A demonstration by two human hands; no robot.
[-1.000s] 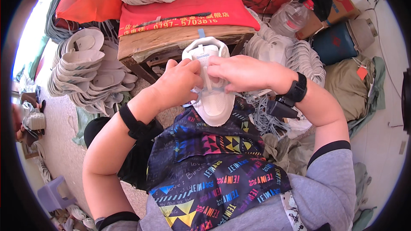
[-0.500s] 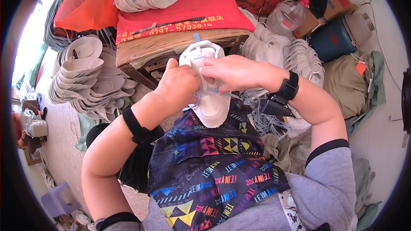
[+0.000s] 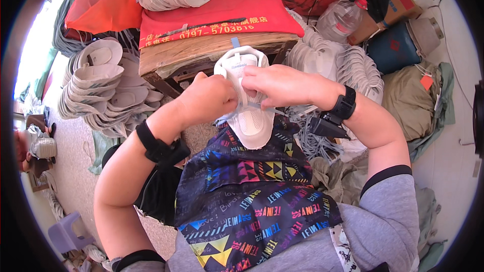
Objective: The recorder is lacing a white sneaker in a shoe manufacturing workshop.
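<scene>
A white shoe upper lies upright over my lap, its toe toward me and its tongue against the edge of a wooden bench. A pale grey-blue shoelace crosses it below the tongue. My left hand is closed at the left side of the lacing, with the lace by its fingers. From the right, my right hand pinches the lace over the middle of the upper, its fingers bent down. Both sets of fingertips are partly hidden.
Nested white uppers are piled at the left, with more stacked uppers at the right. A red cloth covers the bench top, bearing another stack. Loose grey laces hang beside my right forearm. A plastic bottle stands behind.
My left hand has turned slightly and drawn a little to the left and down with the lace. My right hand has shifted slightly right. The upper stays nearly in place.
</scene>
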